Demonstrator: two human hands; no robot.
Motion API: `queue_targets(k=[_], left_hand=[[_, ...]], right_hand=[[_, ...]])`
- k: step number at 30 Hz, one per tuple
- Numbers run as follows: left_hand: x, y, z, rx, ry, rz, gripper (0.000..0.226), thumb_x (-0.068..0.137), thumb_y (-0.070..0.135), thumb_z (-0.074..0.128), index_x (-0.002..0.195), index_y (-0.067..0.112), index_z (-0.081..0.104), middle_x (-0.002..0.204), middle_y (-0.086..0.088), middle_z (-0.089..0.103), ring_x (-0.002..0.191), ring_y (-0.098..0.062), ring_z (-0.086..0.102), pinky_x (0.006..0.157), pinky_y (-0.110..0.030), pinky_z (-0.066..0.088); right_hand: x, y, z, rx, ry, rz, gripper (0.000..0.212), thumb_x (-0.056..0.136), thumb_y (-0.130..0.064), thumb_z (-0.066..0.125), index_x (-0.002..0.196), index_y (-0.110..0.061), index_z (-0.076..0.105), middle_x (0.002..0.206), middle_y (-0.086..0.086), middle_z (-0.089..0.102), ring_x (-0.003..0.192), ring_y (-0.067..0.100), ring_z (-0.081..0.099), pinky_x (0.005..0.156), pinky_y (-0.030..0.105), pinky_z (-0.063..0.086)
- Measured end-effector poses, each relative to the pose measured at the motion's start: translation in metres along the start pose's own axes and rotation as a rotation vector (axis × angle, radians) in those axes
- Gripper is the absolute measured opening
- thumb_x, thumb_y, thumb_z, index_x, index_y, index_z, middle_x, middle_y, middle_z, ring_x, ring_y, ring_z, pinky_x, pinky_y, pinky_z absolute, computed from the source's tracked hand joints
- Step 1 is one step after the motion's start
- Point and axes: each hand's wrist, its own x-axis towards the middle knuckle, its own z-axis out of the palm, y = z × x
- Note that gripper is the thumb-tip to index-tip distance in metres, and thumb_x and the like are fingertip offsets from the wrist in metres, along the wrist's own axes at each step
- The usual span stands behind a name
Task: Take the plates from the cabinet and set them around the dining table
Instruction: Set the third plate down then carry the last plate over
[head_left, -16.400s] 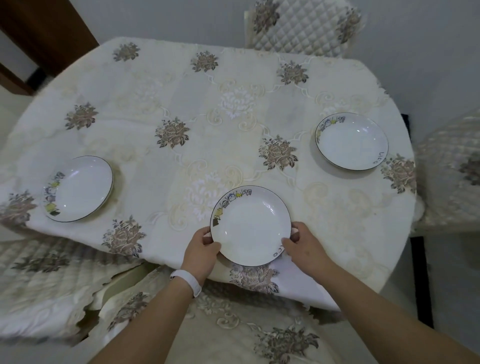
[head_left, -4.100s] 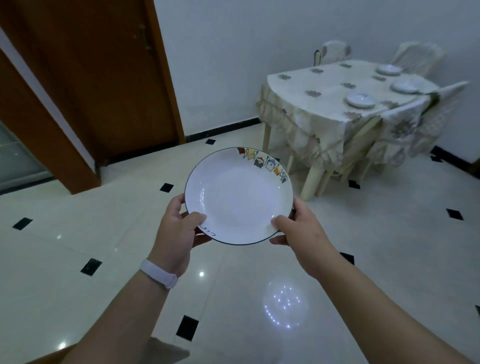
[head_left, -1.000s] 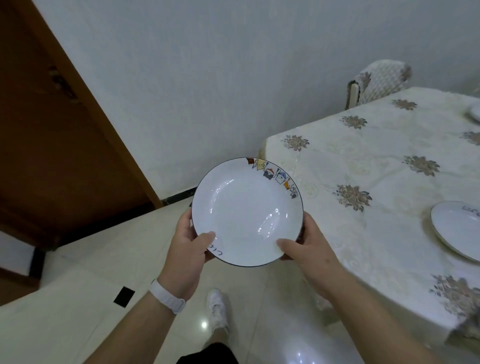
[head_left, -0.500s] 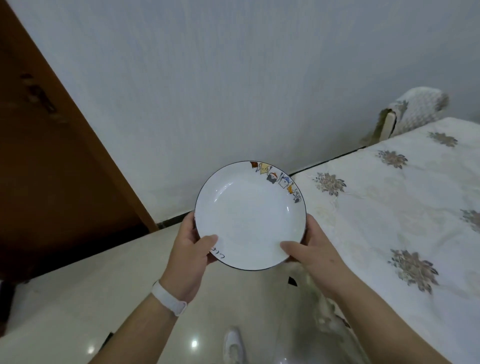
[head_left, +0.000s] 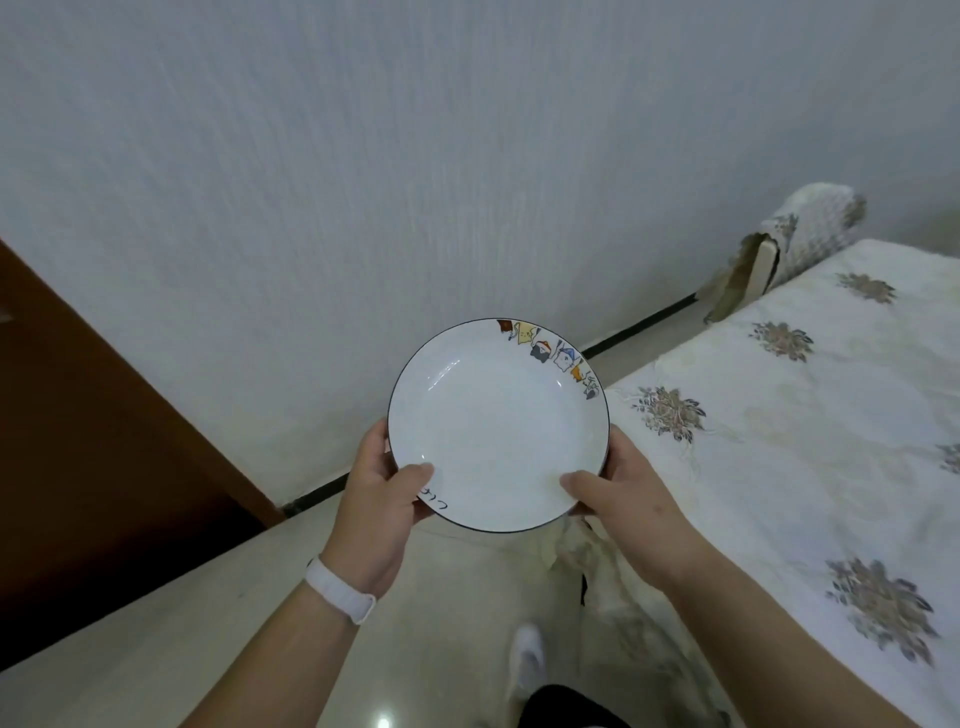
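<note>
Plate (head_left: 498, 431): round, so no long axis; face up, tipped slightly toward the camera; coloured figures on the far-right rim, lettering on the near-left rim; held in the air just beside the table corner; its well showed bare white glaze.
Wall (head_left: 415, 156): pale, textured, behind the plate.
Dining table (head_left: 810, 415): at right, under a cream cloth with flower motifs.
Door (head_left: 93, 441): dark brown, at left.
Floor (head_left: 156, 675): glossy, pale.
Chair (head_left: 800, 234): quilted cover, at the table's far end.
Right hand (head_left: 628, 512): gripped the near-right rim, thumb on top, fingers underneath.
Left hand (head_left: 376, 512): gripped the near-left rim, thumb beside the lettering.
Wristband (head_left: 340, 595): white, on the left wrist.
Shoe (head_left: 527, 662): white, blurred, below the plate.
</note>
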Motion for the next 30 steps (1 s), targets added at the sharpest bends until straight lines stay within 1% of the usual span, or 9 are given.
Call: queue_targets(k=[3, 7, 12, 16, 20, 22, 25, 28, 30], left_hand=[[0.031, -0.001, 0.006, 0.006, -0.008, -0.017, 0.051, 0.087, -0.012, 0.046, 0.116, 0.029, 0.056, 0.104, 0.003, 0.07, 0.082, -0.018, 0.064, 0.052, -0.024, 0.05], [0.082, -0.005, 0.011, 0.013, 0.027, -0.054, 0.053, 0.087, -0.013, 0.046, 0.112, 0.032, 0.058, 0.103, 0.004, 0.07, 0.086, -0.021, 0.064, 0.054, -0.026, 0.051], [0.16, 0.01, 0.02, 0.041, 0.052, -0.082, 0.052, 0.087, -0.012, 0.047, 0.116, 0.029, 0.057, 0.111, 0.002, 0.069, 0.098, -0.024, 0.064, 0.066, -0.037, 0.054], [0.223, 0.032, 0.042, 0.086, 0.024, -0.087, 0.051, 0.087, -0.012, 0.046, 0.118, 0.027, 0.056, 0.106, 0.006, 0.07, 0.091, -0.019, 0.066, 0.062, -0.032, 0.055], [0.269, 0.044, 0.066, 0.089, -0.017, -0.092, 0.052, 0.087, -0.011, 0.048, 0.124, 0.026, 0.054, 0.113, 0.002, 0.068, 0.096, -0.023, 0.065, 0.069, -0.042, 0.058], [0.288, 0.047, 0.075, 0.088, -0.034, -0.094, 0.051, 0.088, -0.01, 0.048, 0.121, 0.027, 0.055, 0.112, 0.001, 0.068, 0.096, -0.022, 0.065, 0.075, -0.046, 0.058], [0.315, 0.052, 0.088, 0.081, -0.078, -0.088, 0.05, 0.087, -0.012, 0.048, 0.117, 0.028, 0.057, 0.105, 0.003, 0.07, 0.088, -0.018, 0.067, 0.066, -0.038, 0.057], [0.345, 0.056, 0.101, 0.08, -0.124, -0.101, 0.051, 0.087, -0.012, 0.048, 0.116, 0.028, 0.057, 0.102, 0.003, 0.071, 0.084, -0.016, 0.068, 0.064, -0.037, 0.055], [0.367, 0.058, 0.112, 0.08, -0.163, -0.118, 0.051, 0.087, -0.012, 0.047, 0.118, 0.027, 0.057, 0.102, 0.004, 0.072, 0.085, -0.017, 0.069, 0.064, -0.037, 0.055]], right_hand=[[0.029, 0.004, -0.002, 0.01, 0.027, 0.02, 0.051, 0.07, -0.015, 0.06, 0.12, -0.027, 0.057, 0.107, -0.002, 0.072, 0.097, 0.024, 0.068, 0.073, 0.038, 0.058], [0.086, 0.008, -0.004, 0.014, 0.003, 0.067, 0.053, 0.069, -0.017, 0.061, 0.121, -0.027, 0.056, 0.115, 0.002, 0.069, 0.106, 0.028, 0.066, 0.087, 0.054, 0.056], [0.169, 0.001, -0.006, 0.018, 0.006, 0.091, 0.049, 0.069, -0.019, 0.064, 0.118, -0.026, 0.059, 0.111, 0.002, 0.07, 0.104, 0.03, 0.066, 0.084, 0.052, 0.058], [0.224, -0.015, -0.018, 0.074, 0.034, 0.099, 0.043, 0.077, -0.009, 0.064, 0.115, -0.027, 0.058, 0.112, 0.001, 0.07, 0.104, 0.031, 0.066, 0.086, 0.055, 0.056], [0.264, -0.037, -0.038, 0.047, 0.028, 0.079, 0.046, 0.086, 0.002, 0.06, 0.122, -0.026, 0.054, 0.116, -0.004, 0.069, 0.104, 0.024, 0.066, 0.083, 0.047, 0.058], [0.278, -0.046, -0.045, 0.036, 0.044, 0.079, 0.047, 0.083, -0.004, 0.062, 0.123, -0.028, 0.054, 0.115, -0.005, 0.069, 0.104, 0.023, 0.066, 0.083, 0.047, 0.059], [0.295, -0.056, -0.052, 0.032, 0.087, 0.076, 0.047, 0.076, -0.014, 0.062, 0.119, -0.032, 0.055, 0.114, -0.006, 0.069, 0.103, 0.024, 0.067, 0.084, 0.05, 0.058], [0.311, -0.062, -0.06, 0.027, 0.129, 0.083, 0.044, 0.088, -0.002, 0.06, 0.117, -0.034, 0.054, 0.112, -0.006, 0.07, 0.101, 0.021, 0.068, 0.085, 0.046, 0.059], [0.324, -0.064, -0.065, 0.026, 0.166, 0.092, 0.042, 0.089, -0.003, 0.06, 0.119, -0.031, 0.054, 0.11, -0.006, 0.071, 0.1, 0.021, 0.068, 0.081, 0.04, 0.06]])
